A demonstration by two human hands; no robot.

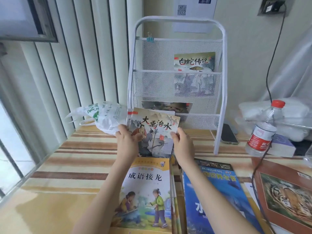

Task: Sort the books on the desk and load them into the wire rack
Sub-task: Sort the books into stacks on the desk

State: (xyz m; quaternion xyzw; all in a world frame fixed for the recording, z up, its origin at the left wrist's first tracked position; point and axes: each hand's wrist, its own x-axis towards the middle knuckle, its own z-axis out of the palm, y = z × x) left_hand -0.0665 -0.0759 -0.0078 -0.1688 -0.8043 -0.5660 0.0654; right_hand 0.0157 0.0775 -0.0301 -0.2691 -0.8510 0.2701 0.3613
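Striped bench by a window; white wire rack beyond the hands. Left hand and right hand pinching thin picture books between them, raised.

Both hands hold thin picture books before rack

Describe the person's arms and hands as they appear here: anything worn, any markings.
Both forearms are bare right down to the bottom edge of the picture, with no sleeves in view. The left hand and right hand wear no gloves, and no rings, watch, bracelet or markings show on them. The nails are too small to judge.
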